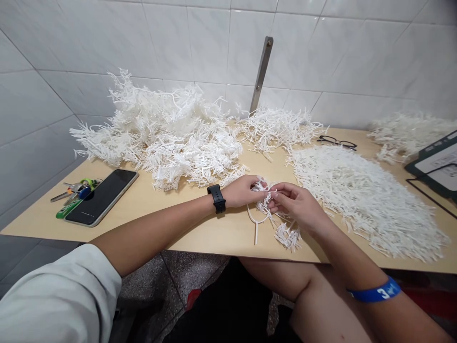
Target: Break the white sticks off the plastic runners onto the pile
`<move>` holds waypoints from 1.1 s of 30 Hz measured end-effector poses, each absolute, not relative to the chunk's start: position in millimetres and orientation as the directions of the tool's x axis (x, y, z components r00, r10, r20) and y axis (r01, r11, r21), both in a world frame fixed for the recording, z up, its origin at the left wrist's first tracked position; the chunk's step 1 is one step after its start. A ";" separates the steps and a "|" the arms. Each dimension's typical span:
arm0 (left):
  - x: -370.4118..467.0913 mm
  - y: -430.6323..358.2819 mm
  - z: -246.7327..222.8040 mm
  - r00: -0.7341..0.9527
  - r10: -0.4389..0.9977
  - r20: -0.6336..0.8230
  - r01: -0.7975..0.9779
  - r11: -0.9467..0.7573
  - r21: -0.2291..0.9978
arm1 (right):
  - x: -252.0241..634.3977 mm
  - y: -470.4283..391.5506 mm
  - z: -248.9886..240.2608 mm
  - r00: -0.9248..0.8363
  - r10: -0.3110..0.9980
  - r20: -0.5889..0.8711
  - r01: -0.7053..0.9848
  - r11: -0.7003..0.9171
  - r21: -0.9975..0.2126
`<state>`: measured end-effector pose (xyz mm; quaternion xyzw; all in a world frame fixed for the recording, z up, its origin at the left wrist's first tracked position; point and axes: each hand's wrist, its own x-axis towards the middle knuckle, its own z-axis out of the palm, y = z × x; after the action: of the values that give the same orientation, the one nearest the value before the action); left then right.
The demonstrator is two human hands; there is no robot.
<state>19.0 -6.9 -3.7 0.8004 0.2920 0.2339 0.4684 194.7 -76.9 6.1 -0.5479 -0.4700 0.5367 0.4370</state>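
Observation:
Close together near the table's front edge, both hands hold one small bunch of white branching plastic strands [264,204]. My left hand [245,191], with a black watch on its wrist, pinches the bunch from the left. The fingers of my right hand [293,204] are closed on its right side. Some strands hang down below the fingers, and a small clump [288,237] lies under my right hand. A big loose heap of similar white strands [171,133] is behind my left hand. To the right of my right hand spreads a flatter, denser pile [364,195].
A phone [103,197] lies at the left beside keys [76,190]. Glasses [337,142] rest behind the dense pile. More strands [278,127] sit by an upright metal bar [262,74]. A dark-edged panel [439,164] stands at the right.

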 end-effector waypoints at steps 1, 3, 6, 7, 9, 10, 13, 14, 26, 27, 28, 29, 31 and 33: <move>19.1 -7.0 -3.4 0.717 0.690 0.100 0.256 -0.393 0.883 | 194.6 -77.5 7.4 -0.028 0.983 -0.182 0.050 -0.181 -0.982; 19.2 -8.0 -2.7 0.709 0.698 0.104 0.275 -0.409 0.870 | 193.5 -78.7 9.2 -0.035 0.982 -0.186 0.076 -0.183 -0.980; 19.7 -9.9 -2.0 0.710 0.695 0.115 0.298 -0.444 0.845 | 191.3 -79.3 8.4 -0.016 0.983 -0.181 0.193 -0.175 -0.966; 19.9 -10.3 -1.9 0.714 0.689 0.121 0.299 -0.456 0.838 | 191.0 -79.0 7.1 -0.005 0.985 -0.171 0.254 -0.164 -0.953; 19.8 -10.4 -2.1 0.724 0.675 0.139 0.295 -0.486 0.823 | 191.9 -77.9 4.1 0.008 0.992 -0.127 0.388 -0.120 -0.914; 19.7 -9.9 -2.3 0.729 0.667 0.150 0.292 -0.502 0.814 | 193.1 -77.3 2.9 0.002 0.995 -0.102 0.447 -0.092 -0.890; 18.2 -7.3 -2.9 0.775 0.612 0.159 0.255 -0.532 0.807 | 199.1 -77.0 2.3 -0.079 0.995 -0.069 0.536 -0.016 -0.844; 17.4 -6.4 -2.9 0.797 0.584 0.154 0.231 -0.530 0.816 | 201.4 -77.6 3.3 -0.118 0.990 -0.079 0.542 -0.002 -0.840; 14.9 -7.4 4.5 0.905 0.423 0.045 0.170 -0.456 0.873 | 211.9 -83.2 26.5 -0.427 0.893 -0.141 0.669 0.208 -0.713; 14.7 -6.9 3.6 0.906 0.420 0.047 0.161 -0.446 0.880 | 213.0 -83.5 28.0 -0.431 0.891 -0.144 0.673 0.211 -0.708; 14.2 -5.8 2.6 0.905 0.423 0.045 0.159 -0.434 0.887 | 215.2 -84.1 29.4 -0.431 0.891 -0.143 0.678 0.216 -0.702; 13.3 -4.3 1.6 0.901 0.431 0.039 0.163 -0.422 0.892 | 218.7 -85.0 30.5 -0.425 0.895 -0.135 0.682 0.219 -0.698; 10.6 -0.3 0.3 0.886 0.463 0.034 0.173 -0.398 0.901 | 229.4 -87.2 31.8 -0.376 0.922 -0.089 0.686 0.213 -0.695; 7.7 3.6 0.4 0.870 0.492 0.039 0.174 -0.380 0.908 | 243.3 -88.7 31.2 -0.268 0.963 -0.013 0.699 0.185 -0.690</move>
<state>7.7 3.6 0.4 0.8165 0.2039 0.1535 0.5179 243.3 -88.7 31.2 -0.5636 -0.7376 0.2997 0.2202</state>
